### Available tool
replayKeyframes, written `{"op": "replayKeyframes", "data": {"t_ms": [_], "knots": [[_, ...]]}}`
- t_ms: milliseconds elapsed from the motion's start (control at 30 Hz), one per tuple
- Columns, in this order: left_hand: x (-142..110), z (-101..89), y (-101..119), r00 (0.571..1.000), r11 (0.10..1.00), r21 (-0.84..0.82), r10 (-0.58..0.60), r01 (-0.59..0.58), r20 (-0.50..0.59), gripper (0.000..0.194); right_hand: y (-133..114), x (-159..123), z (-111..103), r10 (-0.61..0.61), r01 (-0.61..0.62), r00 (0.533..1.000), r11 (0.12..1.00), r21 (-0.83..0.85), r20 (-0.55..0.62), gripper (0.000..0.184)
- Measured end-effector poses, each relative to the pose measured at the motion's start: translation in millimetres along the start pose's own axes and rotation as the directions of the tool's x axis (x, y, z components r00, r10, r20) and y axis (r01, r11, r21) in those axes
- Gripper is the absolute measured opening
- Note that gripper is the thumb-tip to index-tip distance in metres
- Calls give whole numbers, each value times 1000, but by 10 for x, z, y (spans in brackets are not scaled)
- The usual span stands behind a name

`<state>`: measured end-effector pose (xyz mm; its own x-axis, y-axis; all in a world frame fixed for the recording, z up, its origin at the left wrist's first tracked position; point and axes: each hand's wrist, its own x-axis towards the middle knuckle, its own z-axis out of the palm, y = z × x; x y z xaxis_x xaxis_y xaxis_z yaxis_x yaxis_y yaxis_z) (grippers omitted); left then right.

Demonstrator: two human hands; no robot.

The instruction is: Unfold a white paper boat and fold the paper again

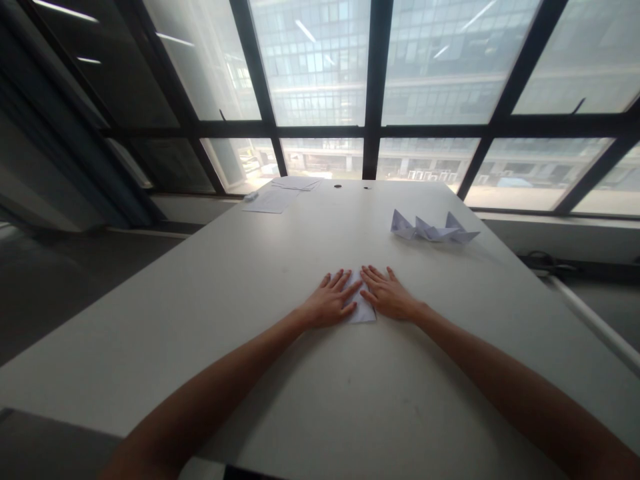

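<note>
Filling the far side, a wall of dark-framed windows (pixel 374 87) looks out on a large building. A blue curtain (pixel 93 133) hangs at the left. Reaching toward the windows is a long white table (pixel 235 280). At its far left lie several flat paper sheets (pixel 270 201), partly overlapping, with a small whitish object (pixel 251 197) at their edge, too blurred to name. Toward the far right stands a row of folded paper boats (pixel 433 233), close together, their points upright.

Nearer, at mid-table, the left hand (pixel 326 305) lies palm down with fingers spread apart, some of them across a piece of folded white paper (pixel 363 313). From the other side, the right hand (pixel 393 299) also rests flat, most fingers side by side, the little finger and thumb standing away; its fingertips lie on the paper. Neither hand pinches anything.

That folded paper lies flat between the hands, its near edge showing. It should be very light, limp in a single layer but stiffer along folds, apt to slide on the smooth top, and easy to crease or tear if tugged. Best hold: flat fingertips near opposite edges, or a gentle thumb-and-finger pinch at a layered edge.
</note>
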<state>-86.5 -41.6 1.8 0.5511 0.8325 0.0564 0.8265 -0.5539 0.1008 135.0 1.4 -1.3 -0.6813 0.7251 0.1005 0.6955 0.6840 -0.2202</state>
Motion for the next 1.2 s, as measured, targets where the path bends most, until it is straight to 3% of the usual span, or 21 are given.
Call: {"op": "replayKeyframes", "data": {"t_ms": [233,533,667,1200], "knots": [[-10,2,7,1000,1000,13,-2,2,-4,67,0,-19,7,-23,23,1000,1000,9,2,69],[-4,34,-20,1000,1000,15,-9,8,6,71,13,-176,-84,-197,195,979,980,48,41,76],[-1,34,-21,1000,1000,9,-7,7,-4,71,-6,-200,-113,-215,212,975,975,71,47,78],[-10,-19,1,1000,1000,-10,23,-23,-1,61,40,19,29,90,-90,996,996,18,-25,62]]}}
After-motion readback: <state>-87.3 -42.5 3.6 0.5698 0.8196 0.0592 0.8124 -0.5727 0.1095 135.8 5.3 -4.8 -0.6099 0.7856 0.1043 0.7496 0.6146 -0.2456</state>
